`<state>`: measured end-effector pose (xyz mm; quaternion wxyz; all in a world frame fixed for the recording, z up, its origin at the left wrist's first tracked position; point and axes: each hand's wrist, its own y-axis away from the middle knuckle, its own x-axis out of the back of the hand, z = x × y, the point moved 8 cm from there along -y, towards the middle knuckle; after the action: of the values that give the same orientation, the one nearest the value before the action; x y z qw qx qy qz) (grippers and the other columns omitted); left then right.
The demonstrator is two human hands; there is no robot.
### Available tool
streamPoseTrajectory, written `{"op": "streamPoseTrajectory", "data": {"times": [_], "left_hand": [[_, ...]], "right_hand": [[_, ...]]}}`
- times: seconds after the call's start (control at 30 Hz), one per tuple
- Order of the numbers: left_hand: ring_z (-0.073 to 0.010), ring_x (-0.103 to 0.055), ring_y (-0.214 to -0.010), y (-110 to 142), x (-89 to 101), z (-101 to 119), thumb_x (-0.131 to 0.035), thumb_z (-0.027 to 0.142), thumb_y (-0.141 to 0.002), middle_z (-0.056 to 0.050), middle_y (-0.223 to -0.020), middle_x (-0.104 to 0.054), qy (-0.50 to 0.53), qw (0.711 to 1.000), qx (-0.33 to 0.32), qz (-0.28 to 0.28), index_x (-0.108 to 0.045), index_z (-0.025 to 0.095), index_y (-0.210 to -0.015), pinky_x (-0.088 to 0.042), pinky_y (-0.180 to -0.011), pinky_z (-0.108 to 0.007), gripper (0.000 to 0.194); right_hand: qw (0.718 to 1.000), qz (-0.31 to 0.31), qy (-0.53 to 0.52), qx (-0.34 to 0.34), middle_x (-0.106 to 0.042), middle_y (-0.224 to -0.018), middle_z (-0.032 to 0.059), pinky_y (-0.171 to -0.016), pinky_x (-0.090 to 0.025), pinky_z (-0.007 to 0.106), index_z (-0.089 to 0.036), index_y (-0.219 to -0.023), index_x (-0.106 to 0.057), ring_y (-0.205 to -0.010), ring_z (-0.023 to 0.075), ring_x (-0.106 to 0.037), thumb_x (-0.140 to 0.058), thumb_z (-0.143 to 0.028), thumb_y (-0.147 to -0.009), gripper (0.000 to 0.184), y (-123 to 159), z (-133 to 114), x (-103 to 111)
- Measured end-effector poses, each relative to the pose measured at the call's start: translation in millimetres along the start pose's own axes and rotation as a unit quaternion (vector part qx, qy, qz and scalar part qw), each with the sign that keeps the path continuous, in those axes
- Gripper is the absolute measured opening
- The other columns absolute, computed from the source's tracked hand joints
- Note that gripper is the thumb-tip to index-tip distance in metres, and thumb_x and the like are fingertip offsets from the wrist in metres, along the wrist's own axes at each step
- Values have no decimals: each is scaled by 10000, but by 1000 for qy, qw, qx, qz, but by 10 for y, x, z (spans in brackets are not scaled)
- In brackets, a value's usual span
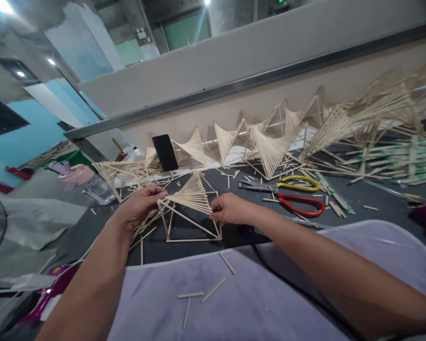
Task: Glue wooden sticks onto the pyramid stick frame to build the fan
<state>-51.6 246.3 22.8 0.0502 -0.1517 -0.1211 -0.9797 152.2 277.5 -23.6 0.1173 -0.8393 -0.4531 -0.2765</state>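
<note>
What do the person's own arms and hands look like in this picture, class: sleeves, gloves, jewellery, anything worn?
Both forearms are bare up to the frame's edge, with no sleeves showing. The left hand and right hand wear no gloves. No watch, bracelet or ring can be seen on either wrist or on the fingers that show, and there are no markings. Both arms come in from the bottom corners.

— What are the materials here?
— I see a frame [191, 208] of pale matt wooden sticks, a dark matt table [358, 199], glossy plastic-handled scissors [298, 194], a glossy black phone [165, 152], soft lilac cloth [270, 303].
</note>
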Motion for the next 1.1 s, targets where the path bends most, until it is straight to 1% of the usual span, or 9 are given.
{"op": "streamPoseTrajectory", "data": {"times": [0.2,0.43,0.5,0.57,0.67,0.8,0.9,1.0,1.1], "left_hand": [[-81,-523,-523,12,-8,-138,-746,246,-583,3,-626,-581,96,994,45,12,-586,129,-747,-410,-481,-184,257],[-69,-527,-527,30,-29,-119,-743,264,-611,8,-638,-585,123,992,27,9,-598,126,-775,-425,-518,-185,258],[-70,-541,-562,85,89,-94,-723,305,-644,3,-709,-595,126,992,4,16,-603,143,-889,-429,-534,-188,317],[-70,-548,-590,192,321,-96,-708,339,-659,-3,-780,-599,117,991,-25,56,-586,165,-979,-427,-536,-186,385],[-71,-538,-583,433,733,-207,-705,377,-636,-6,-782,-598,59,988,-48,135,-575,162,-981,-423,-533,-191,427],[-82,-493,-494,702,1077,-490,-684,431,-601,28,-611,-549,-4,980,-41,193,-568,144,-869,-387,-482,-204,409],[-99,-487,-479,755,1131,-665,-640,442,-625,37,-567,-527,-52,974,-41,216,-569,153,-805,-366,-468,-216,348],[-131,-521,-543,703,1029,-749,-602,387,-656,20,-580,-549,-127,966,-53,217,-591,166,-744,-383,-520,-238,238],[-171,-548,-649,636,843,-789,-615,296,-643,-7,-617,-584,-209,956,-71,195,-610,178,-660,-404,-618,-270,119]], "right_hand": [[999,10,-41,-16,-569,-492,-42,-454,-408,158,-146,-617,-581,-472,91,-577,-579,-159,-713,97,-12,42,-8],[988,-9,-136,-67,-549,-501,-51,-458,-457,168,-157,-616,-538,-486,90,-577,-618,-203,-693,121,-8,133,-71],[986,-50,-147,-56,-579,-555,-37,-491,-480,189,-154,-682,-566,-532,104,-596,-638,-250,-679,120,13,128,-80],[985,-88,-136,-58,-611,-610,-18,-518,-495,212,-152,-816,-591,-571,120,-611,-652,-297,-674,212,60,134,-48],[990,-79,-96,-71,-647,-704,21,-494,-484,220,-146,-936,-579,-569,124,-609,-642,-358,-690,331,132,119,145],[995,-27,-48,-85,-622,-614,35,-445,-425,201,-141,-730,-543,-474,92,-545,-605,-412,-719,279,184,-39,421],[997,-14,-7,-81,-595,-559,17,-431,-398,199,-153,-684,-511,-435,79,-502,-594,-423,-727,286,241,-271,481],[999,-11,18,-47,-590,-566,-2,-425,-384,196,-160,-695,-512,-433,80,-492,-570,-407,-743,258,375,-590,355],[999,-33,29,-13,-590,-578,-17,-446,-388,198,-167,-731,-542,-460,91,-515,-541,-374,-764,210,580,-867,-45]]}}
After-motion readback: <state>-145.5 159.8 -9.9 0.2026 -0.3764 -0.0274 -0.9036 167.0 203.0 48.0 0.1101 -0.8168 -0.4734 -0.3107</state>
